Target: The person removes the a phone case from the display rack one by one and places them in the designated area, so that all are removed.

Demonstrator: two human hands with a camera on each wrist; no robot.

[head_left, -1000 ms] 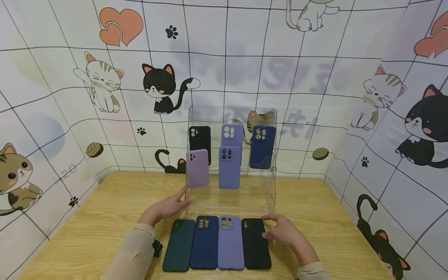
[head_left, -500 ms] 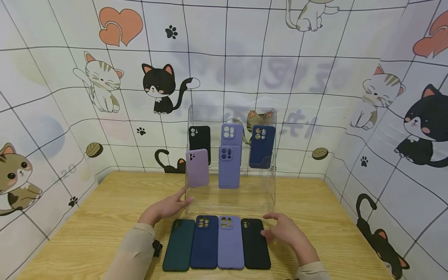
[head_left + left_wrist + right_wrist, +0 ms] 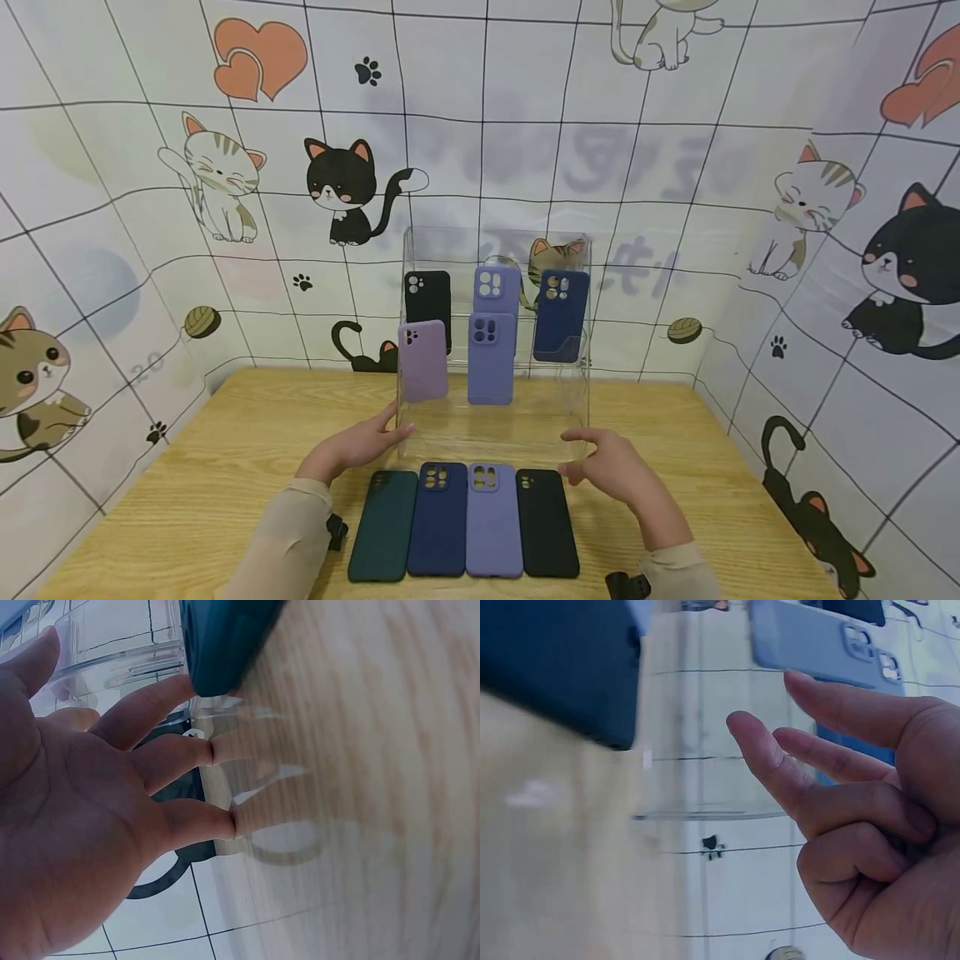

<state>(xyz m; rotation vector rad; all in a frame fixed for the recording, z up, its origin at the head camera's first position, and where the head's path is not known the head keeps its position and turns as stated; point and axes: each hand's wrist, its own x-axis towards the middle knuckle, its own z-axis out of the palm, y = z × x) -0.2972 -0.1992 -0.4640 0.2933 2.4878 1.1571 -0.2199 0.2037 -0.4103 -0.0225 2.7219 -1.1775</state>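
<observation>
My left hand (image 3: 360,446) rests at the lower left corner of the clear display stand (image 3: 495,435), thumb in front of its side edge. In the left wrist view its fingers are spread, tips down at the wooden table. My right hand (image 3: 617,468) holds nothing and hovers beyond the top right corner of a black phone case (image 3: 549,523). Its thumb and index finger stand apart, while other fingers curl in, as the right wrist view shows. Left of the black case lie a light purple case (image 3: 494,529), a navy case (image 3: 438,533) and a dark green case (image 3: 383,527) in a row.
On the stand's upper tier are a black case (image 3: 429,300), a purple case (image 3: 498,287) and a navy case (image 3: 561,321). Lower down stand a lilac case (image 3: 424,367) and a purple case (image 3: 491,367). A cat-printed cloth (image 3: 480,158) encloses the wooden table (image 3: 645,417).
My right hand has risen away from the right edge of the front black case, toward the stand's lower right corner. The left hand and the stand stay put.
</observation>
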